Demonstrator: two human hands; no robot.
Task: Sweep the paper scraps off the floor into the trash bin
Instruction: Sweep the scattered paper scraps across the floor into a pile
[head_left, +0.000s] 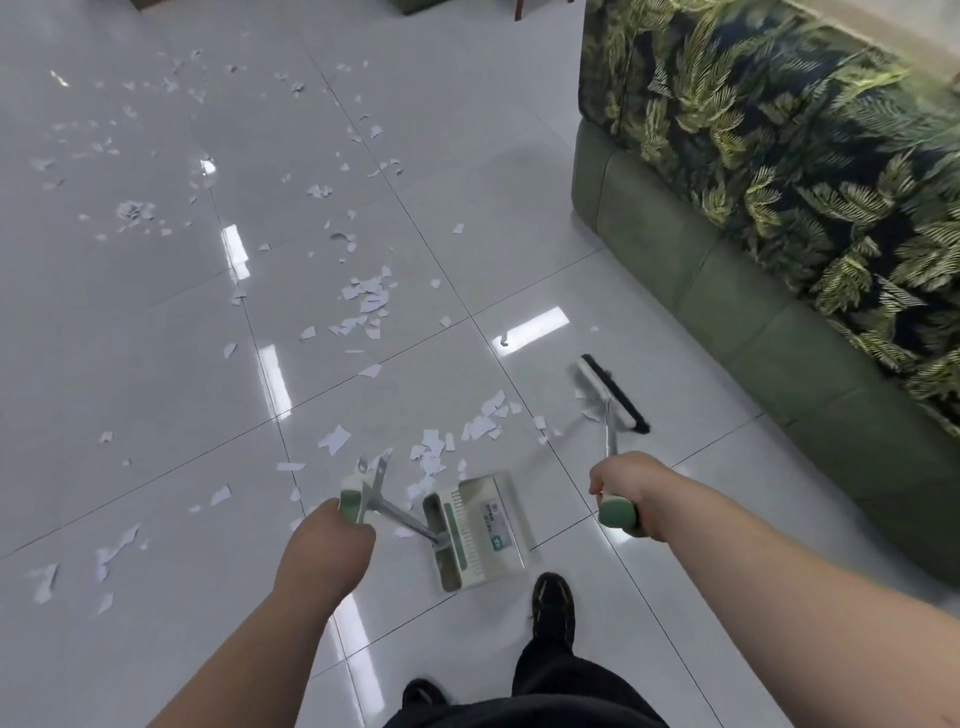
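Open floor (130, 338) lies left; the sofa (727, 270) edges the right. The broom (613, 395) points forward, clamped in the right hand (631, 488) fingers. The left hand (324, 545) fingers clamp the dustpan (480, 530) handle, its mouth facing the paper scraps (371, 301).

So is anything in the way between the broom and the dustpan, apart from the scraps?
Nothing visible. Between the broom and the dustpan lies only bare tile with paper scraps. The sofa sits on the broom's far side and the shoe behind the pan. The trash bin is out of view.
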